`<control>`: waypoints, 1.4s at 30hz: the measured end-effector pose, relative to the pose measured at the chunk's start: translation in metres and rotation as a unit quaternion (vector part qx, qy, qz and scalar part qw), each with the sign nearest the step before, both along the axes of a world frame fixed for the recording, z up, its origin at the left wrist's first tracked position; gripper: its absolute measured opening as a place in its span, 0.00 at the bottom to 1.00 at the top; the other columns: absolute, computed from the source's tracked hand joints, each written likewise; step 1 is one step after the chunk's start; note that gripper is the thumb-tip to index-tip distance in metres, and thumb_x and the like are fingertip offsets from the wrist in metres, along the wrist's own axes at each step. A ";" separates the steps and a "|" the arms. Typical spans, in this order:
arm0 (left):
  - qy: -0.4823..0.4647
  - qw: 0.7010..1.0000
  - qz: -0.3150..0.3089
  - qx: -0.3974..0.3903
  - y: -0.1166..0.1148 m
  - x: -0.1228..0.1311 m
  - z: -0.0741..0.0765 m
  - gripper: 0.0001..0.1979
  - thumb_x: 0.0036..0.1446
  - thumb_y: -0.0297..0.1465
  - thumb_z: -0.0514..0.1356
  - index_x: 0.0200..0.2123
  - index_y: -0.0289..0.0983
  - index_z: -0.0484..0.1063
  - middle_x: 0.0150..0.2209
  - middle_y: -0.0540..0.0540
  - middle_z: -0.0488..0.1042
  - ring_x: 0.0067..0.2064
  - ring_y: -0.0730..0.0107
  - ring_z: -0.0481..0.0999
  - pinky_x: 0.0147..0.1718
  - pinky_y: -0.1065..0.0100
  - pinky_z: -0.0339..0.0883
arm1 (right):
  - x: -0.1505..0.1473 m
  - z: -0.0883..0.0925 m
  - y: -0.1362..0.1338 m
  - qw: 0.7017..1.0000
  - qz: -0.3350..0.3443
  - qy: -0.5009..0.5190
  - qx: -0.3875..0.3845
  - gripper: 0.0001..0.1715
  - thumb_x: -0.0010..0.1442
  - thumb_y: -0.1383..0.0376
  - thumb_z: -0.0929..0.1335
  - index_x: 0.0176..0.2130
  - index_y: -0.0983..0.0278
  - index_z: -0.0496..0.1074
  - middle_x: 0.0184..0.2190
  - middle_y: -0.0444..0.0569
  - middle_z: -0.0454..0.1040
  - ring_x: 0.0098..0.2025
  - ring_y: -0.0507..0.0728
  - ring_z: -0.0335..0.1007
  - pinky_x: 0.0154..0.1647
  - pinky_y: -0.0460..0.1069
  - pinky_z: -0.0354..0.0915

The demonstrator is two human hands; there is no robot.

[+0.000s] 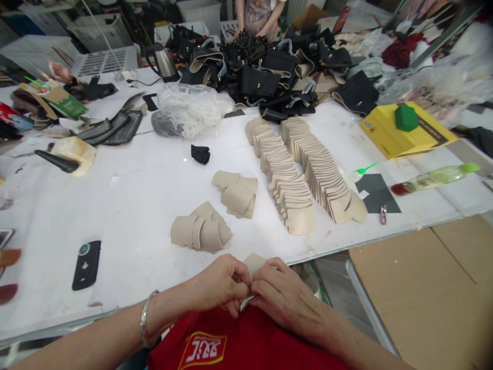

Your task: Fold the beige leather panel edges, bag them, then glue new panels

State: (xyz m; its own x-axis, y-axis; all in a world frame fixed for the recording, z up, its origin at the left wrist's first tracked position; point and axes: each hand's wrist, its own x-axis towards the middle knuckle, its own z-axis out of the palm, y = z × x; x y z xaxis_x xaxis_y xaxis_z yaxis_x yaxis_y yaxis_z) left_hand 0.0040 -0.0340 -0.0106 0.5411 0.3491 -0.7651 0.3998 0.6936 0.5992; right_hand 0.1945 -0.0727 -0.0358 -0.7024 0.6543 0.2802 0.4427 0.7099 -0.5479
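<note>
Close to my body, at the table's front edge, my left hand [227, 282] and my right hand [278, 289] meet with fingers pinched on one beige leather piece [254, 262]. Its upper part shows between the hands, while the rest is hidden by my fingers. Just beyond lie two small overlapping heaps of similar pieces, a nearer heap [201, 228] and a farther heap [236, 194]. To their right run two long rows of fanned-out beige pieces, a left row [283, 174] and a right row [319, 167].
Black bag parts [262, 77] are piled at the back, where another person's hands [250, 32] are at work. A phone [86, 264] lies at left. A yellow box [404, 131] and a bottle [435, 179] are at right. A kettle [164, 61] stands behind. Cardboard [423, 282] lies at lower right.
</note>
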 end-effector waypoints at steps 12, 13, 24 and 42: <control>0.023 0.968 -0.150 0.198 0.029 -0.005 0.025 0.04 0.43 0.28 0.53 0.21 0.35 0.67 0.17 0.56 0.62 0.21 0.79 0.58 0.19 0.75 0.49 | 0.002 0.018 0.022 0.992 0.060 -0.101 -0.053 0.03 0.65 0.68 0.65 0.38 0.67 0.66 0.36 0.49 0.69 0.37 0.57 0.61 0.38 0.50 0.57; 0.033 0.962 -0.172 0.208 0.031 -0.006 0.030 0.05 0.43 0.28 0.53 0.20 0.35 0.67 0.17 0.56 0.61 0.21 0.78 0.57 0.19 0.75 0.49 | 0.001 0.018 0.022 0.991 0.064 -0.108 -0.049 0.02 0.65 0.68 0.65 0.38 0.67 0.66 0.36 0.49 0.69 0.37 0.57 0.60 0.38 0.51 0.57; 0.134 0.872 -0.244 0.403 0.032 -0.001 0.036 0.10 0.48 0.28 0.55 0.17 0.36 0.66 0.15 0.55 0.56 0.21 0.77 0.51 0.21 0.70 0.43 | -0.004 0.030 0.028 0.987 0.017 -0.122 -0.102 0.04 0.64 0.71 0.63 0.35 0.65 0.64 0.35 0.49 0.67 0.36 0.57 0.60 0.37 0.52 0.56; 0.095 0.909 -0.093 0.394 0.021 -0.005 0.047 0.10 0.55 0.24 0.53 0.23 0.36 0.66 0.26 0.51 0.71 0.30 0.73 0.68 0.31 0.72 0.54 | -0.011 0.040 0.040 0.993 -0.075 -0.062 -0.072 0.09 0.63 0.76 0.58 0.35 0.65 0.62 0.35 0.52 0.66 0.36 0.59 0.58 0.37 0.53 0.56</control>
State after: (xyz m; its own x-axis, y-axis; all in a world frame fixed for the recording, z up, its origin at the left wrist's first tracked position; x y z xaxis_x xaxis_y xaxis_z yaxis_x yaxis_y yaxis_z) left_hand -0.0015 -0.0131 0.0361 0.5306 0.7454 -0.4035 0.6151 -0.0111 0.7884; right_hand 0.1838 -0.0322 0.0046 -0.6170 0.7813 0.0945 0.6076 0.5492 -0.5738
